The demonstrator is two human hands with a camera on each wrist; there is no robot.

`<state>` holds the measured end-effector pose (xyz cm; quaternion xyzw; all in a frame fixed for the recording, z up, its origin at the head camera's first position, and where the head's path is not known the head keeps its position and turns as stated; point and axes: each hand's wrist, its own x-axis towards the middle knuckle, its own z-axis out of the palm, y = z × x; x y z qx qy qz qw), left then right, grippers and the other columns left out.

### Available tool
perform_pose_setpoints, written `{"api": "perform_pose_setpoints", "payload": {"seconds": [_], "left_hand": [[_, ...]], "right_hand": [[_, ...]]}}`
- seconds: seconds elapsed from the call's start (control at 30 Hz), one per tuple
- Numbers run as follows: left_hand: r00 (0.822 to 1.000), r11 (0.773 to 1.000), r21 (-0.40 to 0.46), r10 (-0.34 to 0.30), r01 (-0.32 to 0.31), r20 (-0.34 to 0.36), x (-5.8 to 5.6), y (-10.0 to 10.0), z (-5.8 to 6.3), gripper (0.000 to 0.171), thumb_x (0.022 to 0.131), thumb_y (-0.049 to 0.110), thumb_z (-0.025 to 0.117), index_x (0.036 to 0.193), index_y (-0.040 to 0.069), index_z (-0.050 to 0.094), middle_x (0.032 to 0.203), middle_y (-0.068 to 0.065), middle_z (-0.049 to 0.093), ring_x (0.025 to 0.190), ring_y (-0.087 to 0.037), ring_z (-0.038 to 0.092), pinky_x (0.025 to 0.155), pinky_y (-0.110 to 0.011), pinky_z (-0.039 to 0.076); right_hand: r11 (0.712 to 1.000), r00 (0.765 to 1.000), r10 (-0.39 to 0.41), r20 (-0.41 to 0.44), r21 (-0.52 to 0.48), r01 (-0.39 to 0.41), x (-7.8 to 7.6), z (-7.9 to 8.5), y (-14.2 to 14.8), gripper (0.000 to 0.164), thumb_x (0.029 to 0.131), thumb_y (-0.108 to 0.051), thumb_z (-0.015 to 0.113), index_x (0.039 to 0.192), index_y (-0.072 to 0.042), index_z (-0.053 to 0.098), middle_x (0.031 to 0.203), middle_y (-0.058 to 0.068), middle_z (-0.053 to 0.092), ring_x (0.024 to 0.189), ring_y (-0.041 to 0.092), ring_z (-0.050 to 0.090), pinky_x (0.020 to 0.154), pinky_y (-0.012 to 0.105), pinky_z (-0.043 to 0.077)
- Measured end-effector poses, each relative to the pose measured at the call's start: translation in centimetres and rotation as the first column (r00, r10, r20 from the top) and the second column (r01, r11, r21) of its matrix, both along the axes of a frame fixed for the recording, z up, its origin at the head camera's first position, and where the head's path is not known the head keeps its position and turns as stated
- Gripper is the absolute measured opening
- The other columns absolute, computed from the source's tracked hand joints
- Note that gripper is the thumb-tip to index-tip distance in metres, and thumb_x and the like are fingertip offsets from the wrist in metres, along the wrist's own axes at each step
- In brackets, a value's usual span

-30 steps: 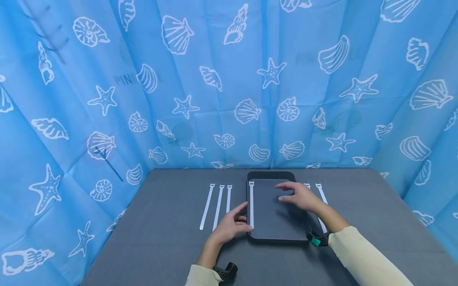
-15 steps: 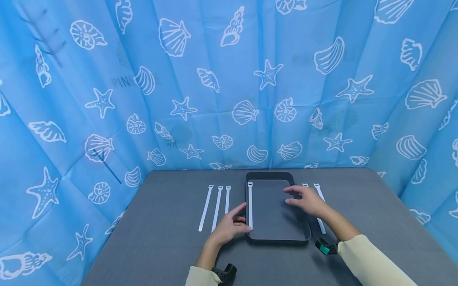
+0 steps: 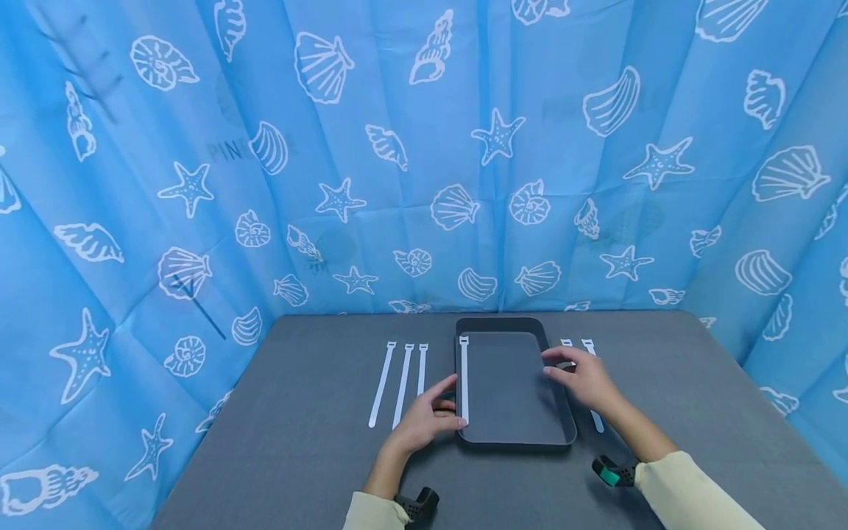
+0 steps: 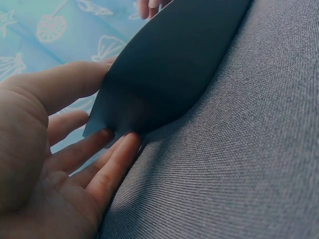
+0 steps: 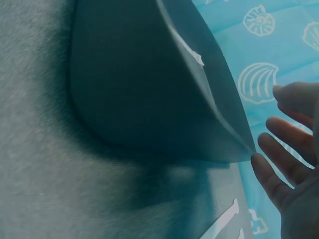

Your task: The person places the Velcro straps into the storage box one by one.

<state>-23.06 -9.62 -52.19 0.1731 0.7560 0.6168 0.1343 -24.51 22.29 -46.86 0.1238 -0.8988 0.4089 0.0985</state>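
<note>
A dark grey rectangular tray (image 3: 517, 443) with raised walls lies on the table. Inside it, along the left wall, is one white strap (image 3: 464, 383) with a slotted head at its far end. My left hand (image 3: 420, 423) holds the tray's left side, thumb over the rim near the strap's lower end. In the left wrist view its fingers (image 4: 117, 162) bear against the outer wall. At the right rim hovers my right hand (image 3: 586, 379), thumb and fingers spread, nothing between them. The right wrist view shows those fingertips (image 5: 259, 162) beside the tray's corner.
Several white straps (image 3: 380, 386) lie side by side left of the tray, one partly behind my left hand. Two more straps (image 3: 588, 344) lie to its right, partly covered by my right hand. A blue shell-print curtain (image 3: 424, 147) hangs behind the grey table (image 3: 298, 456).
My right hand has moved rightward from over the middle of the tray to its right rim. The left hand, tray and straps stay in place.
</note>
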Motion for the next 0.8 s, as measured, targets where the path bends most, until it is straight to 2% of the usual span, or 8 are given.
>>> {"api": "perform_pose_setpoints", "payload": {"seconds": [0.1,0.43,0.7,0.8], "left_hand": [[1.0,1.0,-0.006,-0.001,0.001,-0.004,0.1,0.1,0.2,0.08,0.084,0.016,0.077,0.152,0.016,0.036,0.146,-0.011,0.041,0.109,-0.022,0.056,0.085,-0.031,0.053],[1.0,1.0,-0.01,0.006,-0.006,-0.003,0.2,0.1,0.3,0.078,0.084,0.015,0.077,0.151,0.017,0.037,0.145,-0.01,0.041,0.108,-0.022,0.057,0.084,-0.032,0.053],[1.0,1.0,0.006,0.008,-0.008,0.002,0.2,0.1,0.3,0.078,0.084,0.012,0.077,0.151,0.016,0.038,0.145,-0.011,0.041,0.108,-0.026,0.057,0.082,-0.031,0.053],[1.0,1.0,-0.002,0.011,-0.011,0.0,0.2,0.2,0.3,0.077,0.085,0.009,0.075,0.151,0.013,0.036,0.145,-0.014,0.041,0.108,-0.027,0.057,0.082,-0.031,0.053]], "right_hand": [[0.999,0.999,-0.035,-0.013,-0.001,0.035,0.1,-0.4,0.3,0.024,0.091,-0.005,0.067,0.114,0.0,0.067,0.108,0.017,0.066,0.094,0.031,0.061,0.08,0.048,0.054],[0.997,0.996,-0.08,-0.034,0.007,0.08,0.4,-1.3,1.3,0.024,0.09,-0.002,0.066,0.113,0.002,0.066,0.107,0.018,0.066,0.094,0.031,0.06,0.082,0.05,0.052],[0.988,0.989,-0.146,-0.013,0.041,0.146,0.6,-1.6,2.1,0.024,0.09,-0.004,0.067,0.113,0.003,0.066,0.099,0.015,0.066,0.088,0.029,0.059,0.072,0.042,0.05],[0.986,0.987,-0.162,-0.006,0.048,0.162,0.5,-1.7,2.6,0.024,0.09,-0.004,0.066,0.113,0.004,0.065,0.096,0.014,0.066,0.087,0.028,0.059,0.07,0.039,0.048]]}}
